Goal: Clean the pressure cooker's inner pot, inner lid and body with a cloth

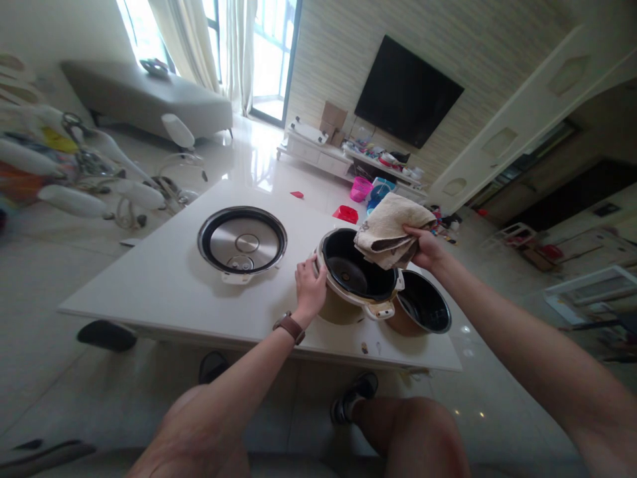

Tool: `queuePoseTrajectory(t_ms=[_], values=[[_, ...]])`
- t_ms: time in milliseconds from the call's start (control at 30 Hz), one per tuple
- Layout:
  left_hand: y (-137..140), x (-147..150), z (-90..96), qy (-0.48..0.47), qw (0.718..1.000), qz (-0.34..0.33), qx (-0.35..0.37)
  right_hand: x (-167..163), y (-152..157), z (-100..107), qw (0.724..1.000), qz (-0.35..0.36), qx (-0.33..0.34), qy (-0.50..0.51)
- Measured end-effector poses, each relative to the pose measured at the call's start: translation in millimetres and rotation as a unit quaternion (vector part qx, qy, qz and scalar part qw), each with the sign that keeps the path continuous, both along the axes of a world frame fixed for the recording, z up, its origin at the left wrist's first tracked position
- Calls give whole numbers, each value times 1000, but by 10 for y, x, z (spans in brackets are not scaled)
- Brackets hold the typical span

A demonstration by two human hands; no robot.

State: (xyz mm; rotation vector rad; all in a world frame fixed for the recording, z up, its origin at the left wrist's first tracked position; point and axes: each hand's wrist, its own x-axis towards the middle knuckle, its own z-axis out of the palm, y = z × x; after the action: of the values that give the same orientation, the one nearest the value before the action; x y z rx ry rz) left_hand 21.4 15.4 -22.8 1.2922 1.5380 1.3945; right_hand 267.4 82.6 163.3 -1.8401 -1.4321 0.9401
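Note:
A folded beige cloth [391, 226] is gripped in my right hand [423, 245], raised over the far right rim of a rice cooker body [343, 307]. The cooker stands on the white table, its dark inside showing and its white rim stained brown near the front latch. My left hand [311, 285] rests against the cooker's left side, fingers curled over the rim. Right beside the cooker sits the inner pot [425, 302], dark inside and brownish outside. The round lid [243, 242] lies to the left, its metal inner face up.
The white table [164, 279] carries small items [365, 347] near its front edge. Beyond it on the floor are a red basin [346, 214] and a pink basket [361, 188]. A chandelier-like fixture [124, 179] with white shades is at left; a television [408, 91] hangs on the wall.

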Motion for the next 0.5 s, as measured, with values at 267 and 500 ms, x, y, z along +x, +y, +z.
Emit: queuePoseTrajectory(t_ms=[267, 500], values=[[-3, -1, -7, 1, 1000, 1, 3, 59, 58, -40, 950, -85, 286, -96], [-5, 1, -15, 4, 1000, 3, 1, -52, -158, -207, 803, 348, 98, -474]])
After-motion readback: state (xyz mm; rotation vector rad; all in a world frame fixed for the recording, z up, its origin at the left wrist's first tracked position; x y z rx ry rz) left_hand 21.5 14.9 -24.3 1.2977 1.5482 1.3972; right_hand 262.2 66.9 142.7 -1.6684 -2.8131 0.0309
